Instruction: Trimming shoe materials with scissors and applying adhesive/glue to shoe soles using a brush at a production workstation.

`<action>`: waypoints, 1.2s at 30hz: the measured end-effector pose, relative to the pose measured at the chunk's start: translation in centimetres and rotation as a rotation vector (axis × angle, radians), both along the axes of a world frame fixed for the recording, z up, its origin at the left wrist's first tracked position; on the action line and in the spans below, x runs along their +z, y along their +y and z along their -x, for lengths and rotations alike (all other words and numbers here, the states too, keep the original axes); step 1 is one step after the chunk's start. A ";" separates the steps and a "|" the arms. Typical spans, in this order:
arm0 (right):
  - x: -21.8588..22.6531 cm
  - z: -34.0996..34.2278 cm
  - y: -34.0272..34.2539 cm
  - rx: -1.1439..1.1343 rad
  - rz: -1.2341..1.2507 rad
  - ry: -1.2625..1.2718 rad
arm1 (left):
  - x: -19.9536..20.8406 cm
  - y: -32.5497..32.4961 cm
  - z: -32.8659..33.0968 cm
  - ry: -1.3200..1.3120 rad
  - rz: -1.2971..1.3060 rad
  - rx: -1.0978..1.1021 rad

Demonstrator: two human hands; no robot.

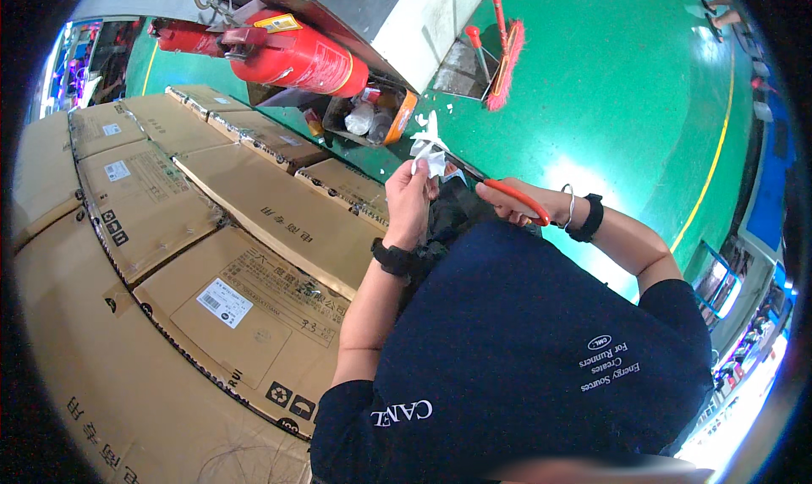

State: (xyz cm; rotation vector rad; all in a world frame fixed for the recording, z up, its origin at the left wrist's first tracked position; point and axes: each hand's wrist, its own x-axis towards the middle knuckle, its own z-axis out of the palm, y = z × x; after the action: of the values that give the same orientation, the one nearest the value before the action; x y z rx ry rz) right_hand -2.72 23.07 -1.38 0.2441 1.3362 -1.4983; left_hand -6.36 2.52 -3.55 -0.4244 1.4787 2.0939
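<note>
In front of my body, my left hand (408, 198) pinches a crumpled piece of white paper (432, 157) between thumb and fingers. My right hand (513, 201) is wrapped round the orange-red handles of a pair of scissors (531, 203). Their dark blades point up and left and reach the paper's edge; whether they are parted there I cannot make out. Beneath the paper and blades, small white scraps (420, 121) lie on the green floor.
Stacked brown cartons (279, 200) fill the left side, close to my left arm. Ahead stand red fire extinguishers (309, 61), an open box of rubbish (396, 127) and a white pillar (423, 27). A red broom (507, 69) and a dustpan (463, 68) rest beside the pillar.
</note>
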 end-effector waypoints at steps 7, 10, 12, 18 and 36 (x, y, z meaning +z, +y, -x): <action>0.2 -0.1 -0.3 -0.059 0.052 -0.069 | 0.8 0.5 1.3 -0.212 -0.190 0.127; 0.3 -0.3 0.0 -0.054 0.050 -0.097 | -0.1 0.1 1.2 -0.266 -0.239 0.180; 0.1 -0.4 0.0 -0.044 0.048 -0.113 | -0.5 0.1 1.1 -0.280 -0.311 0.153; 0.0 0.4 -0.9 -0.046 0.010 -0.051 | 0.2 0.1 1.4 -0.237 -0.215 0.003; 1.2 1.1 -2.5 -0.163 0.070 0.063 | -1.2 0.7 1.0 -0.133 0.032 -0.042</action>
State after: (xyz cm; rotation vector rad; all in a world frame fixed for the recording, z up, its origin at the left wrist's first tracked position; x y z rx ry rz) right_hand -3.79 20.56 -0.23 0.2676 1.3364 -1.6984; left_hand -7.32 3.26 -4.73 -0.5292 1.4334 1.9717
